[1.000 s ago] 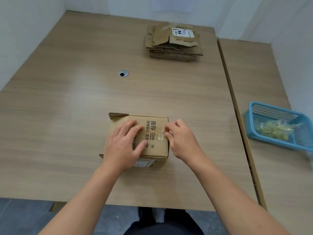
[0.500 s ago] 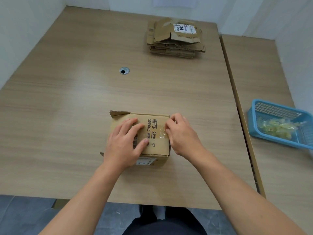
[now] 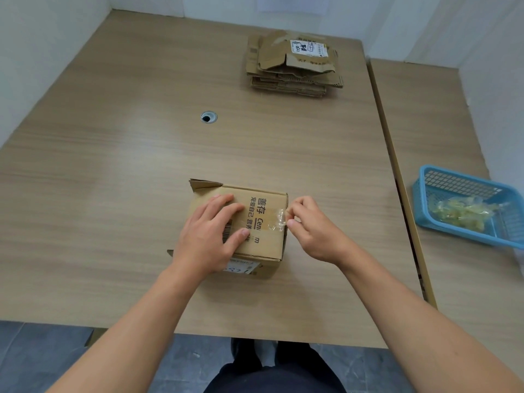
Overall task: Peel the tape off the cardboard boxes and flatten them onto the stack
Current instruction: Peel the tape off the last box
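one clear tape end [image 3: 279,221] was pinched by the right hand [image 3: 314,234], the cardboard box [image 3: 269,245] pinned by the spread left hand [image 3: 208,239]; low, steady pulling was advisable.

The left hand [image 3: 207,239] hides part of the barcode [image 3: 226,233] on the box [image 3: 268,243].

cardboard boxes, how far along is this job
Done: several flattened boxes sit stacked at the table's far side. In hand: left hand presses the one upright box while right hand pinches its tape end at the edge. Left: peel that tape, flatten, stack.
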